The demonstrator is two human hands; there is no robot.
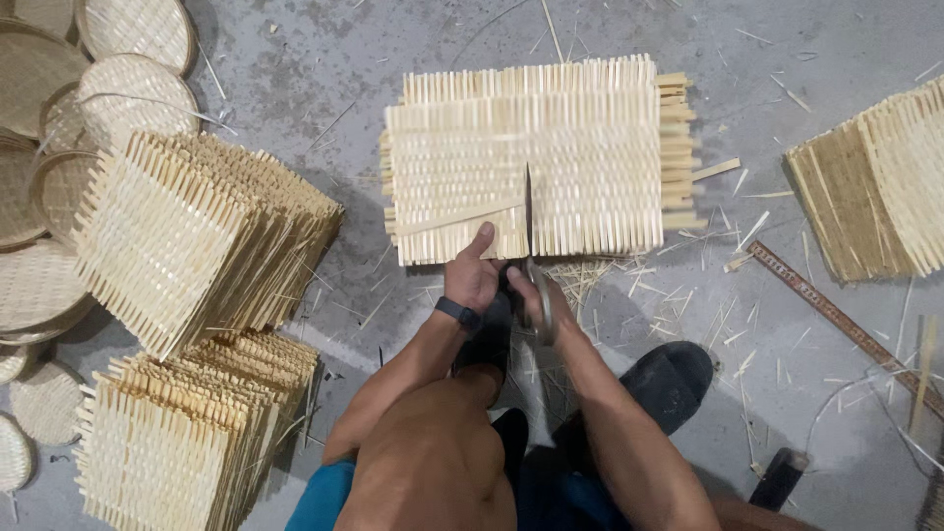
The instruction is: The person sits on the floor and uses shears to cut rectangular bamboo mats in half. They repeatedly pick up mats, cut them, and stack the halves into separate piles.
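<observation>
Bamboo woven mat [551,167] lies flat just ahead of both your hands, blades of the scissors [529,236] running straight away from you into it. Your right hand [531,293] grips the handles; your left hand [472,275] pins the near edge, thumb raised.

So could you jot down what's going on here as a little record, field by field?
Setting: grey concrete floor, seen from above
Left hand: thumb pressing the near edge of the woven bamboo mat
Right hand: grip closed on the scissors, blade lying across the mat
Left side: stacks of woven mats, round woven trays
Right side: another mat stack, wooden ruler
Litter: bamboo offcuts on the floor
</observation>
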